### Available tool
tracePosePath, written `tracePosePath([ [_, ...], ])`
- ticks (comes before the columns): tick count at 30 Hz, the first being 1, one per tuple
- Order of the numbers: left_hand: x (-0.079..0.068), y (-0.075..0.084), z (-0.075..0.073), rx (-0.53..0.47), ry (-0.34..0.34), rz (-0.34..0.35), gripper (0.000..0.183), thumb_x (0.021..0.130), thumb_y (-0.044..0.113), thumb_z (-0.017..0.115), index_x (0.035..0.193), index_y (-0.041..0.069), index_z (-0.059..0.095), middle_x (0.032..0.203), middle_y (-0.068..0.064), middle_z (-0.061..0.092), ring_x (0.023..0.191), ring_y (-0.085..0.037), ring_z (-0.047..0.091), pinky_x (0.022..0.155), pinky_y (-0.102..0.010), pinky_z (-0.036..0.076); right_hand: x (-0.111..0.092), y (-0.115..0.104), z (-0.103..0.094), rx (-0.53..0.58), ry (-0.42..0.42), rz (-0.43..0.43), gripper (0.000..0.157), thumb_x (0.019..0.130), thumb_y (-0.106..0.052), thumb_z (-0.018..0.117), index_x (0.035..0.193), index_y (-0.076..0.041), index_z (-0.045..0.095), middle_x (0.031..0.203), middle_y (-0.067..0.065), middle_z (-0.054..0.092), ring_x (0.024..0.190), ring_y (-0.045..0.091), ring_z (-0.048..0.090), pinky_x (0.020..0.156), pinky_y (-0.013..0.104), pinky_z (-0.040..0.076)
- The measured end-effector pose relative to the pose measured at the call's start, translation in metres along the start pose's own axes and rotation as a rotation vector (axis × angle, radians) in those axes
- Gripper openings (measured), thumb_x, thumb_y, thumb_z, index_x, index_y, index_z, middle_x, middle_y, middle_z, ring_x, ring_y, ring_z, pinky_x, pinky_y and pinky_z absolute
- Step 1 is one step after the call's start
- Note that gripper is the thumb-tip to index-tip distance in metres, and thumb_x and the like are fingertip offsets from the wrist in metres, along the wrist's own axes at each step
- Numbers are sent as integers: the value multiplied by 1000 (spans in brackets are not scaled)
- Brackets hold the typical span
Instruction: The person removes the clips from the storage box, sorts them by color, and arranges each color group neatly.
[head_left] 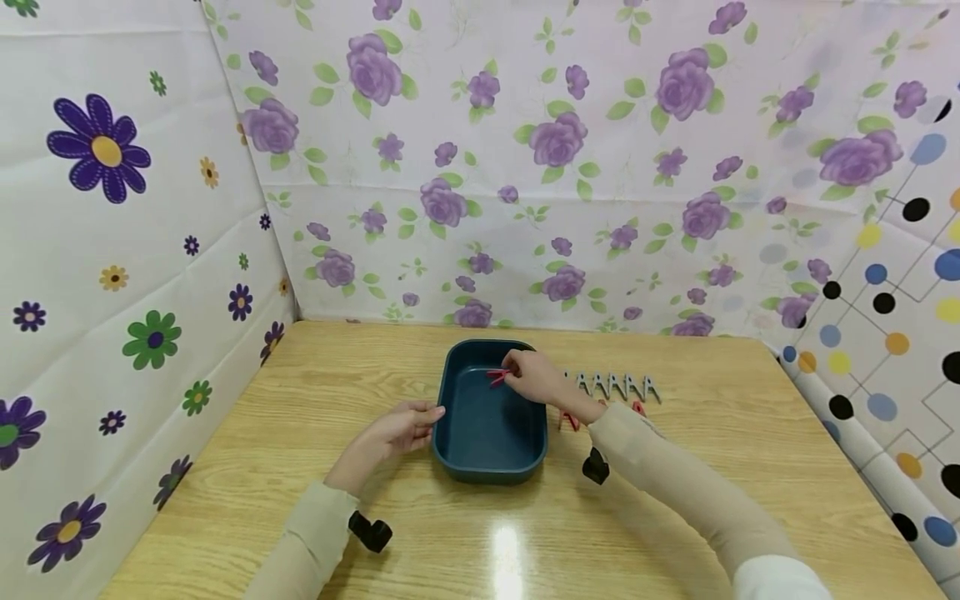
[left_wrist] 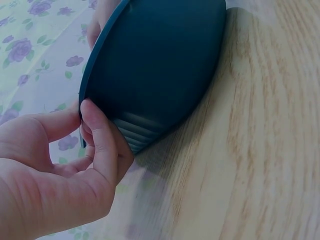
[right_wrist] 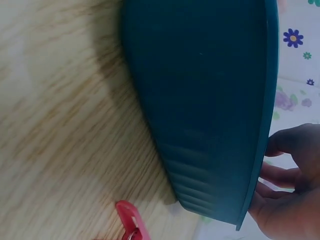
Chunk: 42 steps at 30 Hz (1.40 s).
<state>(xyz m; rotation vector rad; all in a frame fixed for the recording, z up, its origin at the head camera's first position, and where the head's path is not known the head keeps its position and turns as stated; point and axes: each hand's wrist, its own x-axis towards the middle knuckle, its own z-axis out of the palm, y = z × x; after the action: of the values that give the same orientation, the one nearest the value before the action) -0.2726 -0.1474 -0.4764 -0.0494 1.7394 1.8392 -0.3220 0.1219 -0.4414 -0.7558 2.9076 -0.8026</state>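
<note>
A dark teal plastic tub [head_left: 491, 462] stands on the wooden table. My left hand [head_left: 401, 427] grips its left rim; in the left wrist view, the thumb and curled fingers [left_wrist: 102, 145] of that hand pinch the edge. Over the far part of the tub, my right hand [head_left: 534, 377] pinches a red clothespin [head_left: 497, 377] whose free end points left. The right wrist view has my right hand [right_wrist: 295, 175] past the tub's rim, and the held clothespin is hidden there.
Right of the tub runs a row of several grey-blue clothespins [head_left: 615, 386]. Nearer, red clothespins [head_left: 570, 419] lie partly hidden by my right forearm; one red clothespin [right_wrist: 132, 222] shows beside the tub in the right wrist view. Flowered cloth [head_left: 480, 167] hangs behind the table [head_left: 450, 533].
</note>
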Motion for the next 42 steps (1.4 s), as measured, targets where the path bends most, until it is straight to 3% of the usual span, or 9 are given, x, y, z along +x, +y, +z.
tracePosePath([
  [7, -1, 0, 1, -3, -10, 12, 7, 98, 17, 58, 95, 11, 55, 73, 5, 59, 63, -5, 55, 62, -18, 50, 11, -3, 3, -47, -73, 40, 24, 95, -10, 57, 115, 2, 61, 96, 13, 67, 73, 16, 59, 67, 28, 50],
  [13, -3, 0, 1, -6, -9, 11, 10, 98, 17, 58, 100, 8, 55, 74, 4, 59, 63, -5, 55, 62, -17, 49, 20, -6, 9, -99, -140, 77, 29, 96, -12, 56, 121, 3, 58, 99, 14, 67, 69, 14, 54, 61, 24, 43],
  [22, -2, -1, 1, -7, -7, 13, 7, 97, 17, 59, 96, 10, 57, 74, 5, 60, 63, -5, 55, 62, -17, 49, 32, -9, 14, -151, -252, 126, 45, 98, -18, 56, 137, 2, 48, 130, 19, 59, 92, 21, 59, 77, 32, 46],
  [26, -1, -1, 1, -8, -6, 12, 6, 97, 17, 59, 94, 11, 57, 74, 5, 60, 64, -5, 55, 62, -17, 49, 35, -8, 18, -152, -315, 158, 49, 99, -21, 53, 143, 0, 42, 134, 19, 56, 101, 25, 59, 80, 35, 46],
  [30, -1, -1, 1, -13, 5, 6, 6, 97, 16, 59, 93, 12, 57, 73, 5, 60, 64, -5, 55, 64, -18, 49, 37, -6, 21, -158, -342, 140, 43, 100, -22, 53, 138, -4, 48, 127, 15, 60, 103, 23, 60, 81, 34, 47],
  [35, 0, -1, 0, -18, 14, 18, 7, 97, 16, 58, 91, 13, 57, 71, 6, 59, 63, -5, 55, 62, -17, 49, 38, -5, 21, -147, -343, 86, 25, 99, -20, 54, 122, -12, 58, 113, 9, 63, 90, 19, 57, 77, 32, 45],
  [42, 0, -2, 0, -8, 5, 22, 8, 98, 18, 58, 91, 14, 57, 72, 6, 59, 64, -5, 55, 64, -18, 49, 34, -6, 21, -204, -342, -26, 6, 98, -14, 55, 96, -13, 60, 81, 0, 53, 73, 16, 43, 70, 28, 34],
])
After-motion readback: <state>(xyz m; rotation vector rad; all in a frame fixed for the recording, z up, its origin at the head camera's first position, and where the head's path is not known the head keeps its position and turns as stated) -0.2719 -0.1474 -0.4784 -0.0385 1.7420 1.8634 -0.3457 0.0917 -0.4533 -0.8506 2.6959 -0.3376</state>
